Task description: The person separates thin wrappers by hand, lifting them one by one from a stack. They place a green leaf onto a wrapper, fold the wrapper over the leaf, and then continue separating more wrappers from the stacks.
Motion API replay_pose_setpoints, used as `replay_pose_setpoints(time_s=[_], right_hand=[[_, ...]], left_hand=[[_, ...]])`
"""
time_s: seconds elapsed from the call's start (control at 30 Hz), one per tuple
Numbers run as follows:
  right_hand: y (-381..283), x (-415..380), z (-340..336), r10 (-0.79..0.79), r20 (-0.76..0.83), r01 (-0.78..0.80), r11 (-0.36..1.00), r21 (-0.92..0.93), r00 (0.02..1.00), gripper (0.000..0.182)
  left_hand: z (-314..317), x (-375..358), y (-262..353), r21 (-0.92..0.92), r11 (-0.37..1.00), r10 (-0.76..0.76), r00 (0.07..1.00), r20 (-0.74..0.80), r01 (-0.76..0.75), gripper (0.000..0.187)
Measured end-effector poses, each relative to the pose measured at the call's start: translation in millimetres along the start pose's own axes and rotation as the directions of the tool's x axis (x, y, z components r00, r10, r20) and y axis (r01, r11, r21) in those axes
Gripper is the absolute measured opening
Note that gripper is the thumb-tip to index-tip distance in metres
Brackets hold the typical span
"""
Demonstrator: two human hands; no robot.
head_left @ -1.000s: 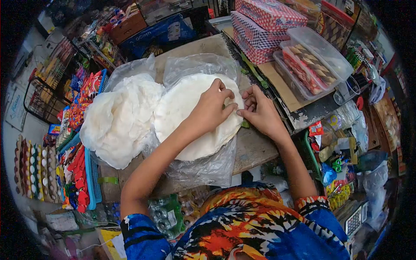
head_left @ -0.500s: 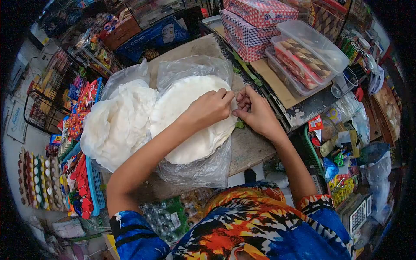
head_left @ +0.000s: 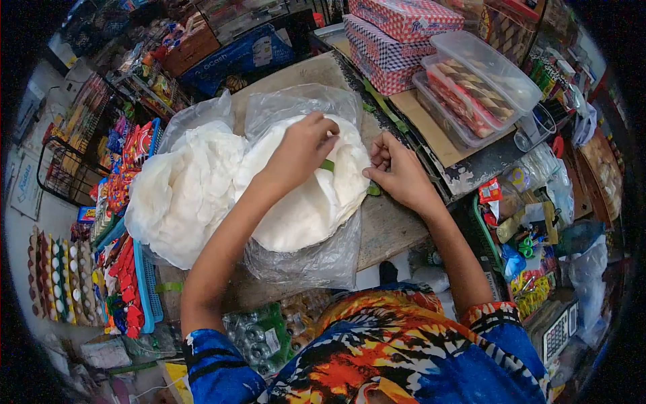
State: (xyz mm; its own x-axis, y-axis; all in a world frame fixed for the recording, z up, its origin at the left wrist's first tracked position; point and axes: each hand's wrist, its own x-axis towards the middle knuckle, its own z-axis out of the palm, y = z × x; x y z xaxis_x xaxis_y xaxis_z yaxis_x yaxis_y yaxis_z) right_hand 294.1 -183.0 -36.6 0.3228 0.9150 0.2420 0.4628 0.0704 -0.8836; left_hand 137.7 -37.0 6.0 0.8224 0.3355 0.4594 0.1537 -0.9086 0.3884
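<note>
A stack of thin, round white wrappers [head_left: 289,225] lies on clear plastic [head_left: 306,269] in the middle of the table. My left hand [head_left: 306,151] is above it, fingers closed on the edge of a top wrapper that is partly lifted and folded back. A green strip [head_left: 328,165] shows beside those fingers. At the stack's right edge my right hand [head_left: 398,168] is closed, thumb and forefinger pinching the rim of the wrappers; the exact hold is partly hidden. To the left is a loose, ruffled pile of separated wrappers [head_left: 185,195], also on plastic.
Checkered boxes [head_left: 404,47] and clear tubs of rolled wafers [head_left: 478,94] stand at the back right. A blue basket [head_left: 147,286] of snack packs and egg trays [head_left: 64,283] are at the left. A calculator [head_left: 558,333] sits at the lower right.
My left hand has moved left and up from the right edge, drawing a wrapper back over the stack. The green strip has come into view. My right hand has hardly moved.
</note>
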Motion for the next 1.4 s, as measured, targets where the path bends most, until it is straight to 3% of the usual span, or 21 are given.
replay_pose_setpoints(time_s=[0.07,0.17,0.2,0.27,0.4,0.47,0.6,0.77,0.97,1.1,1.17,1.2,1.27,1.4], right_hand=[[1.5,0.3,0.7,0.008,0.001,-0.008,1.000,0.029,1.000,0.030],[-8.1,-0.7,-2.1,0.047,0.033,-0.047,0.999,0.012,0.998,0.029],[-8.0,-0.7,-2.2,0.045,0.032,-0.046,0.999,0.010,0.998,0.029],[-6.3,0.2,-1.2,0.038,0.021,-0.038,0.999,0.004,0.999,0.029],[-2.3,1.3,-1.2,0.024,0.028,-0.024,1.000,0.018,0.999,0.029],[-1.7,1.3,-0.9,0.046,0.034,-0.047,0.998,0.032,0.998,0.030],[3.8,2.0,-0.1,0.031,0.032,-0.032,0.999,0.032,0.999,0.029],[1.4,1.4,-0.7,0.040,0.019,-0.041,0.998,0.044,0.999,0.029],[0.3,1.5,-0.7,0.059,0.025,-0.060,0.997,0.051,0.998,0.029],[-4.4,0.9,-2.5,0.071,0.028,-0.072,0.997,0.035,0.997,0.029],[-1.4,1.4,-1.6,0.056,0.021,-0.057,0.997,0.046,0.998,0.029],[0.2,1.7,-0.8,0.057,0.020,-0.058,0.997,0.046,0.998,0.029],[2.5,2.3,-0.5,0.047,0.021,-0.048,0.998,0.041,0.999,0.029],[0.5,2.1,-2.1,0.052,0.035,-0.053,0.998,0.033,0.998,0.029]], left_hand=[[2.0,-3.3,5.3,-0.023,0.998,0.064,0.997,0.032,-0.063,0.024],[1.3,-3.3,15.5,0.145,0.974,0.129,0.956,0.265,-0.172,0.027],[2.1,-2.1,14.6,0.144,0.974,0.131,0.956,0.263,-0.173,0.027],[3.3,1.6,12.5,0.291,0.838,0.354,0.867,0.352,-0.461,0.025],[6.9,11.5,8.6,0.334,0.735,0.414,0.781,0.468,-0.590,0.021],[8.2,14.7,6.6,0.335,0.636,0.454,0.688,0.566,-0.695,0.017],[13.7,16.5,0.3,0.311,0.644,0.446,0.673,0.590,-0.699,0.019],[20.6,13.0,-3.2,0.194,0.878,0.360,0.870,0.336,-0.438,0.020],[18.4,11.4,-3.8,0.057,0.965,0.247,0.960,0.131,-0.256,0.015],[8.3,16.2,-6.3,-0.027,0.941,0.337,0.932,0.134,-0.337,0.021],[0.4,16.0,0.9,0.069,0.924,0.340,0.889,0.308,-0.377,0.027],[0.3,15.9,1.5,0.068,0.923,0.341,0.888,0.309,-0.378,0.027],[0.8,16.4,3.0,0.227,0.815,0.408,0.805,0.431,-0.534,0.030],[11.9,19.4,-5.8,0.180,0.733,0.533,0.718,0.447,-0.656,0.027]])
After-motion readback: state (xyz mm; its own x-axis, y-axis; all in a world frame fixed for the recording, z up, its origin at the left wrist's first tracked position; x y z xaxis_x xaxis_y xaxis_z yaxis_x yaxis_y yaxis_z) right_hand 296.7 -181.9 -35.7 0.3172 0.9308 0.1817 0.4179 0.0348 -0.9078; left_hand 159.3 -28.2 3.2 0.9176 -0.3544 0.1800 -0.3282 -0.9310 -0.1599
